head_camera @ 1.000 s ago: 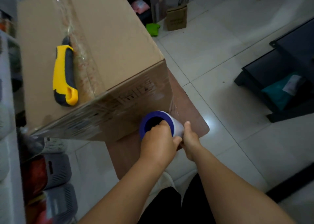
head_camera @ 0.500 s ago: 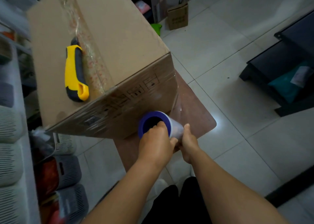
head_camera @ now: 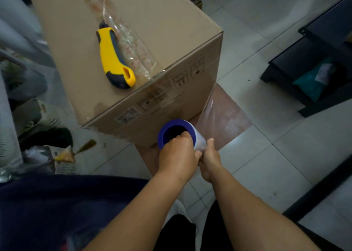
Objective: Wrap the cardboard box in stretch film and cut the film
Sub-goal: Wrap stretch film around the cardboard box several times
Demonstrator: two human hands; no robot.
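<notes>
A large cardboard box [head_camera: 163, 33] stands on a brown stool top [head_camera: 230, 117]. A yellow and dark utility knife [head_camera: 114, 58] lies on the box's top, beside a strip of crumpled clear tape. The stretch film roll [head_camera: 180, 129], with a blue core, is upright at the box's near lower edge. My left hand [head_camera: 177, 155] grips the roll's top rim, fingers inside the core. My right hand [head_camera: 208, 159] holds the roll's lower right side. A clear sheet of film [head_camera: 209, 107] runs from the roll to the box's right corner.
Baskets and bags [head_camera: 38, 136] crowd the left side. A dark low shelf [head_camera: 314, 64] with a teal packet stands at the right on the white tiled floor [head_camera: 266, 155]. A dark blue cloth [head_camera: 57, 208] fills the lower left.
The view has swung left and the box now sits more to the right in it. Both hands stay on the roll, which has kept its place at the box's near lower edge.
</notes>
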